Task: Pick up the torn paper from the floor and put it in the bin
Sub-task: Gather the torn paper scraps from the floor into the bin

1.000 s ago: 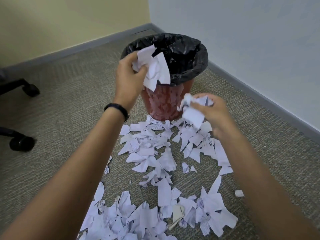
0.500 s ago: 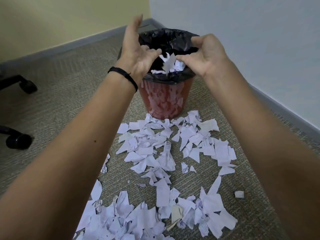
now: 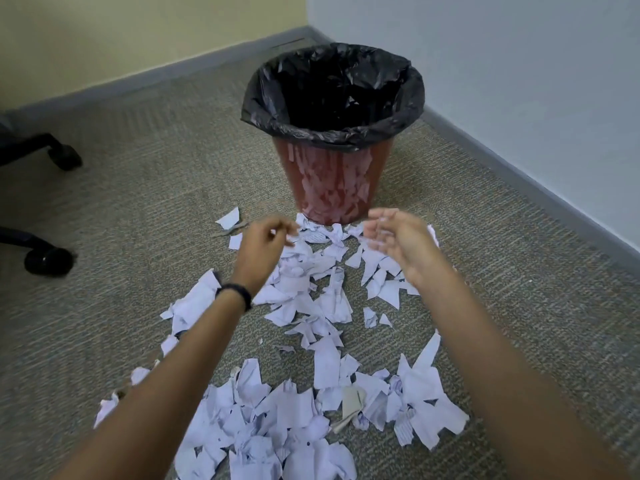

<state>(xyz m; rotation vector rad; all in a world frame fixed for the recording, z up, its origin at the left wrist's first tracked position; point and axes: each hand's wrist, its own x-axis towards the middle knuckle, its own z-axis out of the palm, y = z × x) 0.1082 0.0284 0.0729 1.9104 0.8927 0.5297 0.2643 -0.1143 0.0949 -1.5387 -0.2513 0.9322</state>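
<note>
1. Chair castors [image 3: 52,261]: two black wheels on dark legs, well to the left of the left hand and apart from all the paper. They play no part in the job.
2. Left hand [image 3: 263,247]: hovers low over the far scraps, fingers loosely curled with nothing between them; somewhat blurred. A black wristband [image 3: 235,294] sits on the wrist. Judged to be held low so as to gather a handful.
3. Torn paper [image 3: 304,282]: white scraps on the carpet floor [image 3: 138,202].
   - One cluster lies under and between both hands and reaches the bin's foot.
   - A denser cluster lies nearer the person, beneath the forearms.
   - A few strays lie just left of the left hand.
   - Most of the job is judged undone.
4. Bin [image 3: 332,188]: red, tapered and upright, just beyond both hands and between them. A black liner [image 3: 263,109] is folded over the rim, so the mouth stays wide open for drops from above. Pale patches show through the red wall, probably scraps inside.
5. Right hand [image 3: 398,240]: level with the left hand, fingers relaxed and spread, palm turned inward, empty. It faces the left hand, likely so the two can scoop scraps between them.
6. Skirting board [image 3: 519,174]: grey, running well to the right of the right hand. The bin stands near it.
</note>
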